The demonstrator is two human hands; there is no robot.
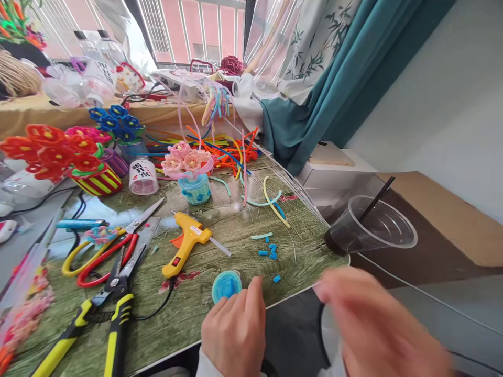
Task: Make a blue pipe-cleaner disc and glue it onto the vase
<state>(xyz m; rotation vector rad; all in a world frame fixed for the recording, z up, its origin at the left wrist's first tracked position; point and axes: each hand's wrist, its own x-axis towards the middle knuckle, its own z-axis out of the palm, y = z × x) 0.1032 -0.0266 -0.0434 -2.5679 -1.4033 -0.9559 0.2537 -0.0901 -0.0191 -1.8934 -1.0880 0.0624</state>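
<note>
My left hand (234,330) rests at the table's near edge with its fingers curled against a small blue coiled disc (225,285) of pipe cleaner, touching its right side. My right hand (373,327) hovers off the table's right edge, smeared by motion, so its fingers cannot be read. A yellow glue gun (185,243) lies just beyond the disc. Short blue pipe-cleaner bits (270,252) lie scattered to the right of it.
Red-and-yellow scissors (106,246) and yellow-handled cutters (102,319) lie left. A pink flower in a blue pot (192,175), red flowers (58,152) and loose pipe cleaners (228,149) stand farther back. A clear plastic cup (371,230) with a straw sits right.
</note>
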